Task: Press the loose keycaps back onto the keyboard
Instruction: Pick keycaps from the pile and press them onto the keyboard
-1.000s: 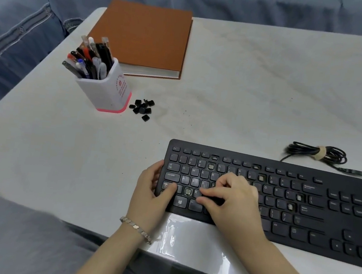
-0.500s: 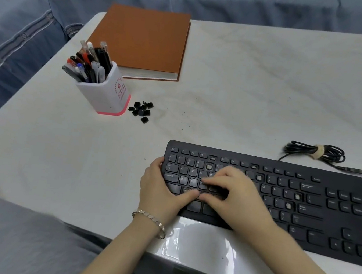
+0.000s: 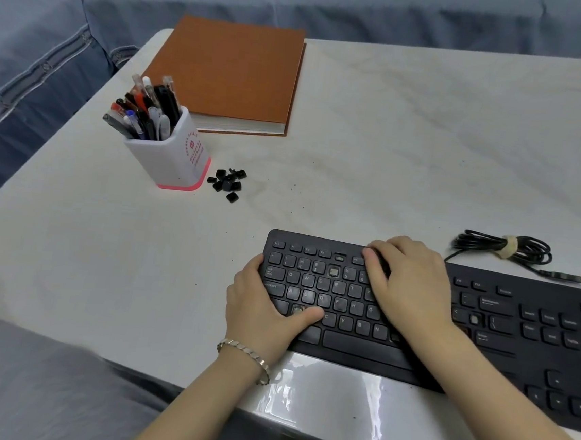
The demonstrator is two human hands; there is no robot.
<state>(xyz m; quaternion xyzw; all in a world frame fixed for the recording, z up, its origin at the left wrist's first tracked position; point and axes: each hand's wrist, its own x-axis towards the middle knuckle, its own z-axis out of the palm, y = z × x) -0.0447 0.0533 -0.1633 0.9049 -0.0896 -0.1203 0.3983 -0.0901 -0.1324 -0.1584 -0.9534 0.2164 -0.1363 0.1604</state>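
My right hand [image 3: 410, 288] moved up to function row of keyboard [image 3: 358, 348]; grip curled, contents can't tell. Left hand [image 3: 259, 309] still clamps left edge. Legends: QWERT.

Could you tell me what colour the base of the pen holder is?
The pen holder's base is pink, head view.

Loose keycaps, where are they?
In the head view, the loose keycaps lie on the table, just right of the pen cup, beyond the keyboard.
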